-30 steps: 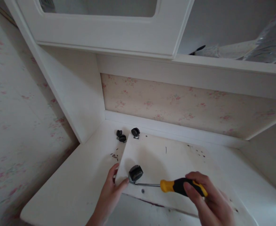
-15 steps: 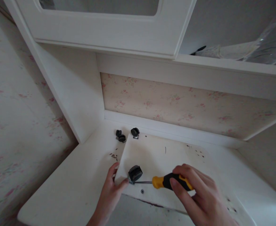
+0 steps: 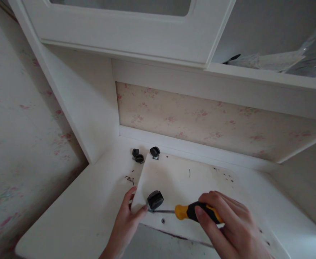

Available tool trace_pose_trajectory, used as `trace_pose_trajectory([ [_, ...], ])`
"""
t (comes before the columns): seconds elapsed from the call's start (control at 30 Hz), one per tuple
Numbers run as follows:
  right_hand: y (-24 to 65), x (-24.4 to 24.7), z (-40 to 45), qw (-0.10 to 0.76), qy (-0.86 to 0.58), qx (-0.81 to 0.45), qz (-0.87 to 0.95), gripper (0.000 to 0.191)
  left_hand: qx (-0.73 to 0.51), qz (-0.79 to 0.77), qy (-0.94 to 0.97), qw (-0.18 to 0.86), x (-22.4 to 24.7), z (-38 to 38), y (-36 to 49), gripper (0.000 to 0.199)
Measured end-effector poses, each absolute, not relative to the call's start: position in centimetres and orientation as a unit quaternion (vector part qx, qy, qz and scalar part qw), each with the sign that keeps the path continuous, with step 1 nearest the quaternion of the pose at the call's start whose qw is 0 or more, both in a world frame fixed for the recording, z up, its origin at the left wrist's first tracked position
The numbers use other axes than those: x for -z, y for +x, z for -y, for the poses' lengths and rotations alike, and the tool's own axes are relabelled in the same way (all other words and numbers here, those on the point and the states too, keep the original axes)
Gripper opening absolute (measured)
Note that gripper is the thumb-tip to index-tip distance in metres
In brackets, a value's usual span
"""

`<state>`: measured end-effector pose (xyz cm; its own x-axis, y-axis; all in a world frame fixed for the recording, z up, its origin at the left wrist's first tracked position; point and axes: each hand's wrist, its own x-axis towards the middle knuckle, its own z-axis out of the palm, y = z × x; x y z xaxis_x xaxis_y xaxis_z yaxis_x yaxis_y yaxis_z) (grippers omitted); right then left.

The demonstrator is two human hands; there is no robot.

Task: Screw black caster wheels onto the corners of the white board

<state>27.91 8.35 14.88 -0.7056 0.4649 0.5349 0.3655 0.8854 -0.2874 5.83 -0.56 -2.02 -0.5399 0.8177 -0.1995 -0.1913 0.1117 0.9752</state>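
In my right hand (image 3: 228,219) is a yellow and black screwdriver (image 3: 192,212), its shaft pointing left. The tip meets the metal plate of a black caster wheel (image 3: 155,200) at the near left corner of a white board (image 3: 174,183). My left hand (image 3: 128,212) grips that corner, thumb on top beside the caster's plate and fingers around the left edge. A second caster (image 3: 155,151) stands at the board's far left corner. Whatever screw the tip touches is too small to make out.
Two loose casters (image 3: 138,155) lie left of the board on the white desk (image 3: 79,201). Several small screws (image 3: 130,178) are scattered nearer. Above hangs a white cabinet door (image 3: 125,32). Dark holes mark the board's right end, and a screw head (image 3: 163,221) shows near its front edge.
The view has shifted slightly. Both hands, the screwdriver and the caster keep nearly the same positions, with the tip still at the caster's plate.
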Motion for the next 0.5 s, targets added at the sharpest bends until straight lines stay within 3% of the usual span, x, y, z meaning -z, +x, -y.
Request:
trace_pose_trajectory([
  [0.2,26.0,-16.4,-8.6,0.250,-0.203,-0.075,0.944,0.008,-0.612,-0.625,0.252,0.414,2.4,0.6,5.9,0.070],
  [0.3,24.8,-18.0,-8.7,0.181,-0.214,-0.044,0.959,0.015,-0.608,-0.626,0.260,0.414,2.4,0.6,5.9,0.067],
  [0.5,22.7,-21.1,-9.0,0.048,-0.173,0.012,0.984,0.012,-0.607,-0.629,0.265,0.407,1.4,0.5,6.0,0.065],
])
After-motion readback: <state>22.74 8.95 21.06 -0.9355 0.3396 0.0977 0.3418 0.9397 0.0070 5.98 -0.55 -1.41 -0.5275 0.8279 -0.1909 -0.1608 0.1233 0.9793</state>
